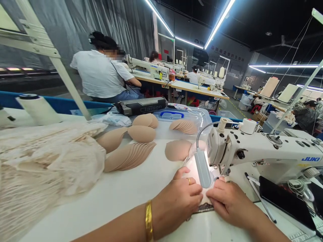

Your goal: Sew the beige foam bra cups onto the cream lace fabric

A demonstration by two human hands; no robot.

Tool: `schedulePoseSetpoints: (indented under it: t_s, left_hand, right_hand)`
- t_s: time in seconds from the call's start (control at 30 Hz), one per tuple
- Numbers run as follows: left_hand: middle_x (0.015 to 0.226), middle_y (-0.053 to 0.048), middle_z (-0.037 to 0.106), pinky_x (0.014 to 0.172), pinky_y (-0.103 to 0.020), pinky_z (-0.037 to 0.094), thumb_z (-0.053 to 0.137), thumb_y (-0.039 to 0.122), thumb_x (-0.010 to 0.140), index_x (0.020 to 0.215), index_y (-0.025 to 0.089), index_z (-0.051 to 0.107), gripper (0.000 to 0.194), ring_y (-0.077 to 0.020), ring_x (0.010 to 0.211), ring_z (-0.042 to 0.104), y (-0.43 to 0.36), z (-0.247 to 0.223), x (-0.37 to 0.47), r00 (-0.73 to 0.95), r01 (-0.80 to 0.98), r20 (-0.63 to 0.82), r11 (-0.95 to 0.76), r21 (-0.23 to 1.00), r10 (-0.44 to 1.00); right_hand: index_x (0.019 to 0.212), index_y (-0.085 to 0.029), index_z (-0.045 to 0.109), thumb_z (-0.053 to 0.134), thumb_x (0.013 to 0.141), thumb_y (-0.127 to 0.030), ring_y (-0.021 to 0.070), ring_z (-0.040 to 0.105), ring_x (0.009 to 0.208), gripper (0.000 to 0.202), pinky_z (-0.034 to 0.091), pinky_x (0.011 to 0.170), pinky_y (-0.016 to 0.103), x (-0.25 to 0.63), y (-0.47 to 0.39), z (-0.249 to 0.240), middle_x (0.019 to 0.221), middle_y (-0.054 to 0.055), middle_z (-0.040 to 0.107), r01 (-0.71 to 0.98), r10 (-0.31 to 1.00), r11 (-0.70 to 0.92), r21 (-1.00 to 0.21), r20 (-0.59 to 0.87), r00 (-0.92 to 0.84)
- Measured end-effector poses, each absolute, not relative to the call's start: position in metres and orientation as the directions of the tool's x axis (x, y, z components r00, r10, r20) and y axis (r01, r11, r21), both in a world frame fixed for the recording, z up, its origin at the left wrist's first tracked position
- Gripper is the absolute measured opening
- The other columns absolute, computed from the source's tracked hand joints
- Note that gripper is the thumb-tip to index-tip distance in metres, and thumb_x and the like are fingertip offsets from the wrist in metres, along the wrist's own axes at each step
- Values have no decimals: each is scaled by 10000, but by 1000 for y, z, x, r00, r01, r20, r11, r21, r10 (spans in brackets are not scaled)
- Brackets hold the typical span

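Observation:
Pale pink fabric [191, 171] with a dark lacy edge [205, 207] lies under the lamp at the white sewing machine [234, 148]. My left hand [176, 198] grips it from the left, fingers curled and pressed down, the index finger stretched further forward. From the right, my right hand [230, 200] pinches the same fabric close to the machine's needle area. The grey lamp head [202, 169] hides part of the cloth between my hands. Just beyond the fabric sits a beige moulded cup [178, 150].
Stacks of beige cups [130, 156] and heaped cream lace [50, 161] occupy the table's left. Behind them are a clear plastic box lid [186, 116] and a black Claison case [142, 106]. A dark tablet-like device [285, 201] lies right. A person in white [101, 74] sits ahead.

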State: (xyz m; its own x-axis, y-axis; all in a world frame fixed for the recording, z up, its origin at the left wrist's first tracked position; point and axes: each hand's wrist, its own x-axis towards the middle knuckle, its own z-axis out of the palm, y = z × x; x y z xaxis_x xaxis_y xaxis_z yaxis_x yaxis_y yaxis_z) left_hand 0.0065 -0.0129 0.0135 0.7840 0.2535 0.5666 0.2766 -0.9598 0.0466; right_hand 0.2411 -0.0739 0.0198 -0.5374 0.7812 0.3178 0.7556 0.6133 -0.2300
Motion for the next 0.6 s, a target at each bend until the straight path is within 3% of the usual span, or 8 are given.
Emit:
schedulePoseSetpoints:
  t_s: [0.33,0.6]
  left_hand:
    - [822,11,713,1002,-541,308,582,64,911,862,212,668,178,-223,763,622,4,20,12,805,374,488,-927,26,339]
    - [811,7,724,987,-521,337,563,79,921,771,209,666,223,-232,819,650,33,25,13,793,409,462,-909,78,396]
  right_hand:
    - [890,-226,590,443,979,-132,203,517,730,196,354,657,307,240,-63,4,824,26,587,839,843,497,-222,354,-406]
    - [992,-227,647,468,978,-169,219,556,807,189,394,720,311,238,-59,5,922,41,660,829,843,487,-274,395,-365]
